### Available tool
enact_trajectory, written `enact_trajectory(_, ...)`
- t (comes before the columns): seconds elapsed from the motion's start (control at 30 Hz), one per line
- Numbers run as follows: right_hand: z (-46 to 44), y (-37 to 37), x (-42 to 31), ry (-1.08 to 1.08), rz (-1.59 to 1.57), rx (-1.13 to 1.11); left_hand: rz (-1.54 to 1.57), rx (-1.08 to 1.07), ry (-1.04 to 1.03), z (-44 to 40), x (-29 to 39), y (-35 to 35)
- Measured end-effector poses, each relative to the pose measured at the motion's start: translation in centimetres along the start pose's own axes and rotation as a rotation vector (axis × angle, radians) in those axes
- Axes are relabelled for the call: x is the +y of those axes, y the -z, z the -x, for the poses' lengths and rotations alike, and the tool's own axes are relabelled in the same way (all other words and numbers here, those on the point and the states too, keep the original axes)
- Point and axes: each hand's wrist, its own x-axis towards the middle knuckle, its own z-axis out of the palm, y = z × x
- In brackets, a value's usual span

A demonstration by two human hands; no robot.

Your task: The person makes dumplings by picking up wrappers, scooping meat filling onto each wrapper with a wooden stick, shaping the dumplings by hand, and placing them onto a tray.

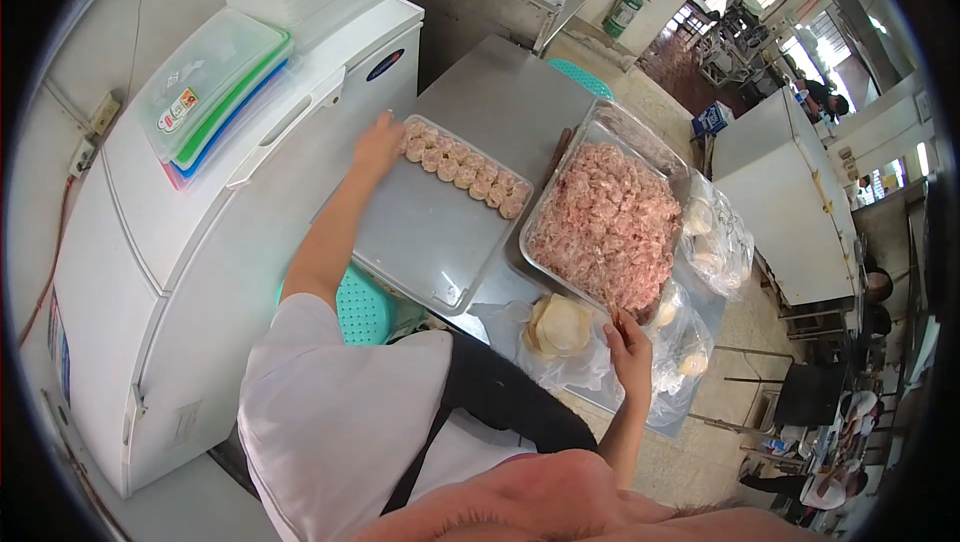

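My left hand [379, 145] is at the near end of a small tray of round meat-filled dumplings [465, 170], its fingers close together by the tray's corner. The dumplings stand in rows on a large grey metal tray [418, 232]. My right hand [629, 347] is at the lower edge of a deep metal pan [528, 242] heaped with pink ground meat [610, 222]. Its fingertips are by the pan's rim; what they touch is too small to make out. A stack of round pale wrappers [559, 326] lies on plastic left of my right hand.
A white chest freezer [250, 242] with stacked plastic lids [215, 92] stands at left. Plastic bags [718, 242] lie beyond the pan. Turquoise stools [365, 310] show beside the table. A green extinguisher [625, 12] and a distant person [828, 100] are at upper right.
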Motion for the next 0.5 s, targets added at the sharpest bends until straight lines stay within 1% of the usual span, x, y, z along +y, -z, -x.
enact_trajectory(0.07, 0.0, 0.8, 0.5, 0.008, 0.005, -0.005, -0.149, -0.026, 0.012, 0.1, 0.2, 0.9)
enact_trajectory(0.1, -0.1, 1.4, 0.5, -0.053, 0.062, -0.058, -0.147, -0.03, 0.004, 0.2, 0.3, 0.9)
enact_trajectory(0.13, -0.4, 2.2, 0.6, -0.118, 0.117, -0.107, -0.18, -0.038, 0.042, 0.1, 0.2, 0.6)
enact_trajectory(0.17, -0.7, 2.9, 1.2, -0.132, 0.112, -0.087, -0.208, -0.046, 0.07, -0.1, 0.2, 0.2)
enact_trajectory(0.23, -1.5, 5.1, 3.0, 0.383, 0.507, -0.005, -0.251, -0.077, 0.126, -0.8, 0.5, -0.4)
enact_trajectory(0.27, -1.7, 6.8, 3.2, 0.351, 0.506, 0.025, -0.184, -0.021, 0.117, -1.0, 1.3, -0.2)
enact_trajectory(0.3, -2.0, 8.7, 3.1, 0.285, 0.711, 0.008, -0.119, 0.034, 0.114, -0.8, 2.7, 0.6)
enact_trajectory(0.33, -2.3, 10.4, 2.6, 0.216, 0.911, -0.021, -0.113, 0.024, 0.083, -0.6, 4.8, 1.7)
enact_trajectory(0.4, -2.6, 13.7, 0.0, 0.129, 1.086, -0.042, 0.1, 0.223, -0.109, 0.9, 9.3, 4.6)
enact_trajectory(0.43, -3.1, 15.1, 0.5, 0.169, 1.172, -0.028, 0.1, 0.218, -0.116, 1.8, 12.0, 6.2)
enact_trajectory(0.47, -3.6, 16.0, 0.5, 0.166, 1.168, -0.029, 0.221, 0.201, -0.194, 2.8, 15.3, 7.6)
enact_trajectory(0.5, -4.2, 16.7, 0.3, 0.199, 1.249, 0.001, 0.341, 0.184, -0.269, 4.0, 18.4, 8.4)
